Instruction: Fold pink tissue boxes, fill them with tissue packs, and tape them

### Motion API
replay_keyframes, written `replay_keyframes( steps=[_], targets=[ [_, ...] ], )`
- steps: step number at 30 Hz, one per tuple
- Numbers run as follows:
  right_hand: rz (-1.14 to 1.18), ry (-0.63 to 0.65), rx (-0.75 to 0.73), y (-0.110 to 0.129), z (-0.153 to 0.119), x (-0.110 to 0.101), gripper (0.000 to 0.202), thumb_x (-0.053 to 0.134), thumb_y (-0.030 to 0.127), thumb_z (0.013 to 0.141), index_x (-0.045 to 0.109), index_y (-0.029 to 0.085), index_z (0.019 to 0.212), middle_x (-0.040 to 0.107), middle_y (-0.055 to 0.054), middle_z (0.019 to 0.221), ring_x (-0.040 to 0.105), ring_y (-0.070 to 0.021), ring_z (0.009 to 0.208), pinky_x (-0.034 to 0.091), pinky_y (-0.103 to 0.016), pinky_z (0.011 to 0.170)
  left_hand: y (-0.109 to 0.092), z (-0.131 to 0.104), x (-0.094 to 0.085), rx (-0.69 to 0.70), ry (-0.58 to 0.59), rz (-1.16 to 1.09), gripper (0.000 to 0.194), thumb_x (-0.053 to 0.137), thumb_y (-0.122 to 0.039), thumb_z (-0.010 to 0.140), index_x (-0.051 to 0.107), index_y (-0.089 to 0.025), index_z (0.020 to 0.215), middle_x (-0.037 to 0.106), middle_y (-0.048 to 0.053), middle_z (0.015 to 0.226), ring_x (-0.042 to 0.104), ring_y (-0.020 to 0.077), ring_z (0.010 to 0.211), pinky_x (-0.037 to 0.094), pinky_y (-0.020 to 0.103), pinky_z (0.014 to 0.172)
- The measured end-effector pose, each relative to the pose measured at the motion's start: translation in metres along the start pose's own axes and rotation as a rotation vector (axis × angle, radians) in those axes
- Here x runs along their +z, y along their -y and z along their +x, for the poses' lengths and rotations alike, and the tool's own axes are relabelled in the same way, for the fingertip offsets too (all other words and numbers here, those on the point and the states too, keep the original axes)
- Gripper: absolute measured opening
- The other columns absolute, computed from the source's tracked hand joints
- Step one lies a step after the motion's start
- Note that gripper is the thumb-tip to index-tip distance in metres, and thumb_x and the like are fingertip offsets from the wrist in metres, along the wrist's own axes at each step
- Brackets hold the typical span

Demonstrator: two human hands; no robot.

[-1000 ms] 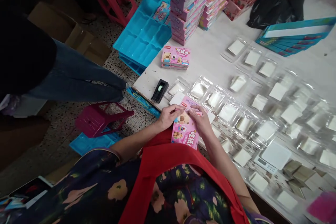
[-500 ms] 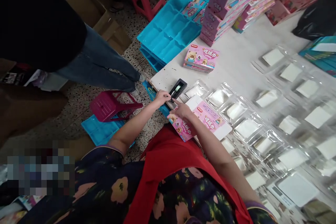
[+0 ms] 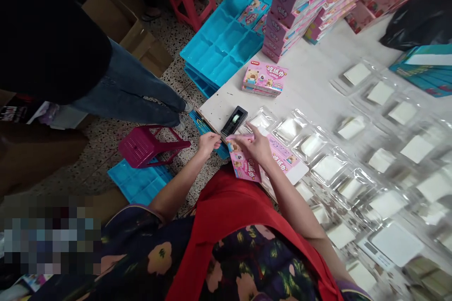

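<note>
My left hand (image 3: pixel 209 144) is closed in a pinch beside the table's corner, just left of a black tape dispenser (image 3: pixel 230 128). Whatever lies between its fingertips is too small to make out. Over a flattened pink printed carton (image 3: pixel 247 168) is my right hand (image 3: pixel 258 145), its fingers apart and stretched toward the carton's upper left edge. The carton lies at the table's near edge, partly hanging over it. A clear plastic tray with a white pad (image 3: pixel 262 120) sits right behind the dispenser.
Rows of clear trays with white pads (image 3: pixel 328 168) cover the table's right side. Pink boxes (image 3: pixel 264 77) lie farther back, near a tall box stack (image 3: pixel 278 33). Blue compartment trays (image 3: pixel 208 51) stand beyond the corner. A magenta stool (image 3: pixel 141 146) and a person in jeans (image 3: pixel 137 89) are left.
My hands have moved apart. The left drew away from the tape dispenser toward the left; the right lifted back over the carton with its fingers spreading. The view has shifted slightly.
</note>
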State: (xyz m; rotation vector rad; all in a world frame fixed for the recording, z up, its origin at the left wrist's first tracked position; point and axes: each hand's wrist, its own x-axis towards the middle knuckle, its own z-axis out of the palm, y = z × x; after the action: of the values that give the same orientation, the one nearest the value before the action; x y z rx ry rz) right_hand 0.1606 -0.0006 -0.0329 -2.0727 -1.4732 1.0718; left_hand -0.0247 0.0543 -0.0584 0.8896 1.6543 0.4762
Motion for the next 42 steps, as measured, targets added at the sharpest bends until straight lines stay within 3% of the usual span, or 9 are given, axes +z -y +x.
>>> replay_keyframes(
  steps=[3,9,16,22,27,31,34,38,42],
  targets=[
    [0.041,-0.424,-0.215,0.006,-0.030,-0.015,0.072,0.050,0.064,0.086,0.042,0.019,0.141,0.070,-0.012,0.106,0.066,-0.0253,0.092,0.052,-0.037,0.079,-0.028,-0.048,0.009,0.145,0.123,-0.276,0.025,0.070,-0.037,0.071,0.062,-0.015,0.081,0.066,0.001,0.067,0.059,0.0087,0.053,0.044,0.019,0.050],
    [-0.025,-0.673,-0.507,0.002,-0.049,-0.010,0.067,0.058,0.058,0.085,0.041,0.019,0.137,0.070,-0.013,0.102,0.068,-0.0238,0.085,0.055,-0.034,0.071,-0.043,-0.088,0.040,0.220,0.391,-0.413,0.072,0.073,-0.043,0.074,0.043,-0.026,0.137,0.059,-0.004,0.070,0.053,0.0083,0.053,0.045,0.020,0.051],
    [0.278,-0.500,-0.194,-0.004,-0.047,-0.041,0.054,0.055,0.061,0.084,0.058,0.019,0.118,0.068,-0.009,0.103,0.065,-0.0220,0.086,0.053,-0.036,0.079,-0.065,-0.045,0.045,1.043,0.167,0.475,0.044,0.070,-0.060,0.071,0.073,-0.029,0.103,0.057,0.008,0.122,0.044,0.0293,0.123,0.037,0.045,0.105],
    [0.797,-0.824,0.036,-0.017,-0.016,-0.072,0.053,0.037,0.058,0.091,0.050,0.020,0.126,0.062,-0.009,0.116,0.061,-0.0207,0.105,0.048,-0.038,0.090,-0.102,-0.027,0.071,0.794,0.548,0.583,0.054,0.072,-0.051,0.073,0.063,-0.020,0.116,0.064,0.007,0.106,0.060,0.0262,0.103,0.050,0.036,0.087],
    [1.121,-0.883,0.076,-0.063,-0.009,-0.100,0.050,0.048,0.060,0.086,0.050,0.026,0.123,0.053,-0.007,0.132,0.057,-0.0191,0.117,0.047,-0.039,0.093,-0.158,0.035,0.115,1.035,0.144,0.765,0.049,0.063,-0.034,0.084,0.052,-0.014,0.127,0.058,0.015,0.124,0.049,0.0344,0.123,0.035,0.047,0.106],
    [1.170,-0.927,0.320,-0.106,-0.046,-0.093,0.049,0.067,0.056,0.074,0.058,0.020,0.107,0.064,-0.005,0.110,0.064,-0.0145,0.097,0.048,-0.033,0.088,-0.182,0.103,0.147,1.143,0.194,0.943,0.047,0.055,-0.034,0.090,0.049,-0.009,0.130,0.042,0.021,0.144,0.027,0.0358,0.141,0.012,0.056,0.114],
    [1.248,-0.906,0.519,-0.125,-0.082,-0.070,0.053,0.077,0.053,0.063,0.058,0.020,0.101,0.064,-0.002,0.102,0.064,-0.0119,0.087,0.050,-0.030,0.084,-0.168,0.109,0.152,1.141,0.222,0.983,0.061,0.063,-0.043,0.084,0.047,-0.010,0.132,0.039,0.022,0.146,0.021,0.0387,0.142,0.008,0.059,0.112],
    [1.428,-0.740,0.730,-0.129,-0.115,-0.034,0.057,0.083,0.048,0.052,0.054,0.022,0.093,0.061,0.002,0.091,0.064,-0.0118,0.080,0.053,-0.029,0.079,-0.103,0.053,0.135,1.029,0.087,0.970,0.047,0.054,-0.048,0.088,0.056,-0.015,0.121,0.049,0.019,0.134,0.034,0.0370,0.132,0.023,0.053,0.109],
    [1.435,-0.600,0.842,-0.128,-0.120,-0.011,0.051,0.080,0.046,0.052,0.051,0.023,0.086,0.059,0.003,0.081,0.062,-0.0130,0.073,0.055,-0.030,0.070,-0.020,0.000,0.127,0.720,0.373,1.154,0.042,0.055,-0.054,0.085,0.065,-0.016,0.100,0.058,0.016,0.112,0.049,0.0347,0.114,0.038,0.047,0.097]
  ],
)
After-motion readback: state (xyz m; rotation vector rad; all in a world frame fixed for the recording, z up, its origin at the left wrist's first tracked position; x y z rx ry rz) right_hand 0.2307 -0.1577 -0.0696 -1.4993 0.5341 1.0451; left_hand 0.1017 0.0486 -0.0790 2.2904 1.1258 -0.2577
